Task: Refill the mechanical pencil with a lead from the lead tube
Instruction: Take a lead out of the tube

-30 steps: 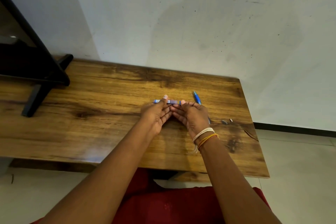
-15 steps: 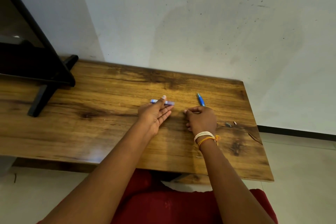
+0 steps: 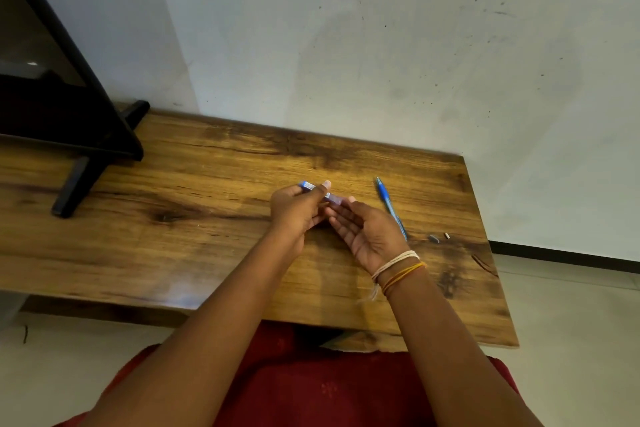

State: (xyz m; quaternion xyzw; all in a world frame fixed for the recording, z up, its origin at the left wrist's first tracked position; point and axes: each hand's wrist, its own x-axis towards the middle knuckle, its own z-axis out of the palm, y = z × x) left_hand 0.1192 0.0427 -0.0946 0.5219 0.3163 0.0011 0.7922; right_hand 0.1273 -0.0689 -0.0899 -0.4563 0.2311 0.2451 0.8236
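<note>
My left hand point(image 3: 294, 213) grips the small blue lead tube point(image 3: 307, 186) just above the wooden table point(image 3: 194, 253), thumb over its middle. The tube slants down to the right, and its lower end meets the fingertips of my right hand point(image 3: 370, 234), which lies palm up with relaxed fingers. Whether the tube is capped cannot be made out. The blue mechanical pencil point(image 3: 388, 203) lies on the table just right of my right hand, tip pointing away from me. Two small loose pencil parts, a grey one point(image 3: 433, 238) and a pale one point(image 3: 446, 235), rest further right.
A black screen on a black stand point(image 3: 74, 191) occupies the table's left end. The wall runs close behind the table. The table's right edge is a short way beyond the small parts, and my red-clothed lap is below the near edge.
My left hand has picked the lead tube up off the table and tilted it. My right hand has turned from a knuckles-up fist to palm up at the tube's end.
</note>
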